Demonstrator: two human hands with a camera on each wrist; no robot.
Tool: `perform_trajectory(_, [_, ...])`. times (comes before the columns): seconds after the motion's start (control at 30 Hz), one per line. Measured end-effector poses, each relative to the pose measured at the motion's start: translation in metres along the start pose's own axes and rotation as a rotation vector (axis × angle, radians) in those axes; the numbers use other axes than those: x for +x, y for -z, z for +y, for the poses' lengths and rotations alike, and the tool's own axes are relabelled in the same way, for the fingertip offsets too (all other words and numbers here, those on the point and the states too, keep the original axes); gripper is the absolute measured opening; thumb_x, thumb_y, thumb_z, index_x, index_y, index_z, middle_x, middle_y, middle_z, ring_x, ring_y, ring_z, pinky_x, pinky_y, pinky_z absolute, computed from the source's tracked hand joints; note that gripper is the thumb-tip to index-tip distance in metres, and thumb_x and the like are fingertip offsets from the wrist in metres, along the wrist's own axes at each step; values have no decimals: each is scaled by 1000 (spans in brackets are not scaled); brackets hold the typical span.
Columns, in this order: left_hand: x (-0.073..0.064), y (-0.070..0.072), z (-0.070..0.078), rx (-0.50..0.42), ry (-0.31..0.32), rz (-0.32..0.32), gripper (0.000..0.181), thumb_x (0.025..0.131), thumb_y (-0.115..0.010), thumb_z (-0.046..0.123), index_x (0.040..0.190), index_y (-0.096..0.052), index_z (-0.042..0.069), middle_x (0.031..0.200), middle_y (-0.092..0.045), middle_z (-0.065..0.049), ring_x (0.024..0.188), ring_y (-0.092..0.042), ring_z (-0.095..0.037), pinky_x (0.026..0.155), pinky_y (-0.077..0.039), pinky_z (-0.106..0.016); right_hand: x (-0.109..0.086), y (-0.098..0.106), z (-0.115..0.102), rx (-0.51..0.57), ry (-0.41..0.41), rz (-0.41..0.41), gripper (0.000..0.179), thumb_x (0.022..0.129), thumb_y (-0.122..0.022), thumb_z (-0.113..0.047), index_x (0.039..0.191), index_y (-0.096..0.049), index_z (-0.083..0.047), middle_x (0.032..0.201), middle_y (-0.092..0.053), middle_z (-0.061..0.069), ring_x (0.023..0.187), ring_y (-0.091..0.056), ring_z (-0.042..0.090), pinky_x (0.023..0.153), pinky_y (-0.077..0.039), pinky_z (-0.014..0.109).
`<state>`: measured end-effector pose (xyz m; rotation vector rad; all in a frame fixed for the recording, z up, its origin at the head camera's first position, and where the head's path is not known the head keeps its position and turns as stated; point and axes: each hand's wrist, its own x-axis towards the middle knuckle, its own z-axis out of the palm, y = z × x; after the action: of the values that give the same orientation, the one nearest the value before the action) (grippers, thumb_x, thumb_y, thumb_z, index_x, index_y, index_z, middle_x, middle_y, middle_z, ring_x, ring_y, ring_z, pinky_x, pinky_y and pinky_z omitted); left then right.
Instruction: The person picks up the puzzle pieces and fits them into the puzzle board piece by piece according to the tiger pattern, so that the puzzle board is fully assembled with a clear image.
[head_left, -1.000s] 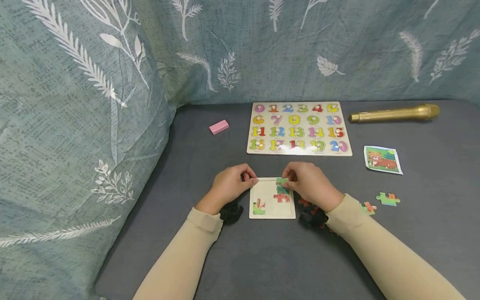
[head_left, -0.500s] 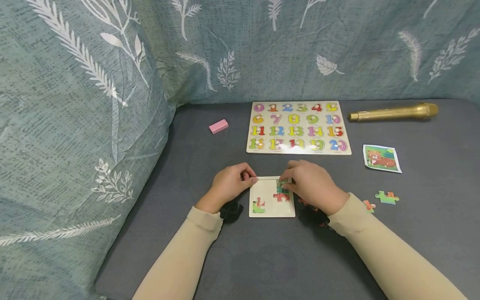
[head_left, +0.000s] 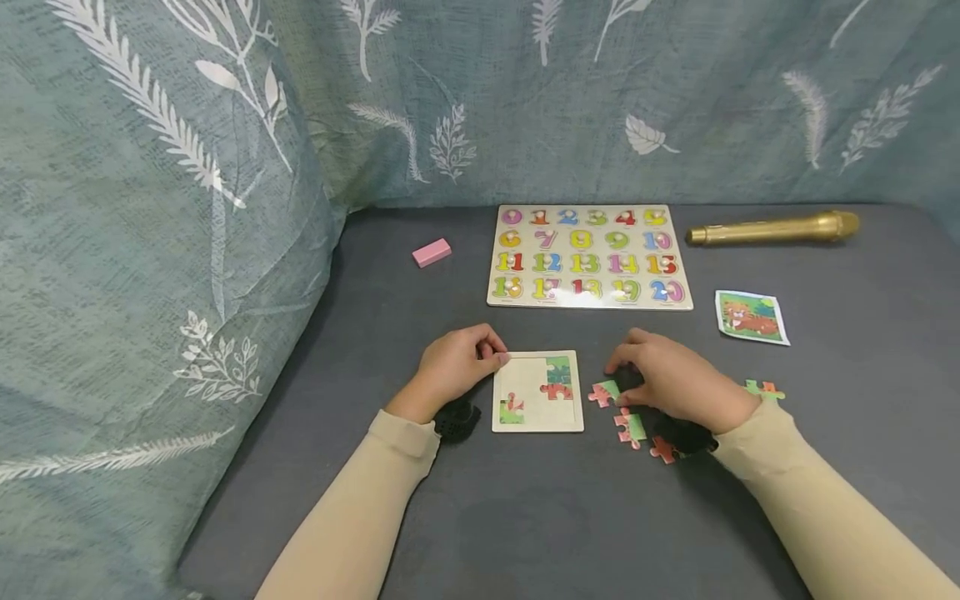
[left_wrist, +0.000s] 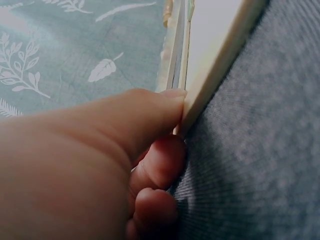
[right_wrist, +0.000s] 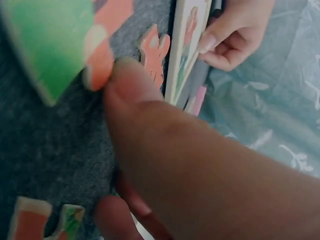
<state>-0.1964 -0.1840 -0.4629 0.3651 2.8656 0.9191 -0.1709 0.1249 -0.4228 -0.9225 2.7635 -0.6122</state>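
Observation:
My left hand pinches the upper-left corner of a small wooden puzzle tray between thumb and fingers; the left wrist view shows the thumb on the tray's frame. Inside the tray, green-and-orange jigsaw pieces fill part of the right side, and another piece lies in the lower-left corner. To the right of the tray, my right hand hovers low over loose jigsaw pieces, thumb and fingers apart. In the right wrist view, its thumb tip is right beside a green-and-orange piece.
A number puzzle board lies behind the tray, with a pink block to its left. Farther right are a gold microphone and a tiger picture card. Leaf-patterned cloth borders the table at left and back.
My right hand has let go of the green piece in the tray's upper-right corner and moved right, over the loose pieces. My left hand has stayed on the tray's corner.

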Motion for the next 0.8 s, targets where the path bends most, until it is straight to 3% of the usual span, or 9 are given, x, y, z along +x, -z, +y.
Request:
perform_trajectory(0.1, [-1, 0, -2, -1, -1, -4, 7, 98, -76, 24, 98, -74, 18, 76, -58, 5, 66, -52, -13, 64, -38, -31, 2, -4, 5, 111, 20, -13, 23, 82, -91, -10, 96, -72, -10, 94, -59, -1, 80, -58, 13, 72, -52, 35])
perform_trajectory(0.2, [-1, 0, -2, -3, -5, -7, 8, 99, -76, 25, 98, -74, 17, 77, -58, 5, 66, -52, -13, 64, -38, -31, 2, -3, 6, 221, 15, -21, 24, 87, -85, -3, 88, -64, -13, 84, -61, -4, 69, -56, 11, 64, -49, 32])
perform_trajectory(0.27, [-1, 1, -2, -3, -3, -7, 8, 99, -76, 25, 98, -74, 17, 77, -58, 5, 66, -51, -13, 64, -38, -32, 3, -1, 4, 296, -2, -10, 24, 91, -80, 1, 91, -61, -14, 82, -62, -3, 63, -55, 11, 57, -48, 31])
perform_trajectory(0.33, [-1, 1, -1, 0, -4, -1, 8, 99, -76, 25, 98, -73, 17, 77, -58, 5, 65, -51, -13, 64, -38, -32, 4, -2, -1, 353, 11, 21, 16, 96, -74, 1, 101, -67, -12, 88, -66, -1, 64, -55, 12, 57, -48, 31])
perform_trajectory(0.43, [-1, 1, 0, 6, -7, 3, 9, 99, -76, 25, 98, -74, 17, 77, -58, 4, 65, -51, -14, 63, -38, -32, 7, -10, -14, 406, 20, 98, 15, 99, -73, -3, 111, -71, -11, 96, -70, -2, 74, -61, 13, 65, -52, 34])
perform_trajectory(0.53, [-1, 0, -1, 5, 1, -5, 9, 100, -75, 26, 99, -73, 17, 77, -58, 4, 64, -50, -13, 62, -37, -32, 10, -23, -27, 446, -2, 140, 6, 97, -76, -8, 101, -73, -11, 92, -73, -4, 83, -66, 12, 74, -54, 35])
perform_trajectory(0.63, [-3, -1, -2, -6, 10, -16, 9, 100, -74, 26, 99, -73, 17, 76, -57, 5, 63, -50, -13, 62, -36, -32, 13, -34, -34, 499, -61, 136, 9, 94, -80, -8, 93, -71, -12, 84, -70, -4, 77, -66, 13, 70, -55, 32])
perform_trajectory(0.8, [-3, -2, -3, -18, 0, -10, 9, 100, -74, 25, 99, -72, 17, 76, -58, 4, 62, -50, -13, 62, -37, -32, 19, -46, -36, 439, -50, 132, 8, 90, -83, -7, 93, -76, -11, 83, -69, -7, 72, -64, 8, 67, -54, 29])
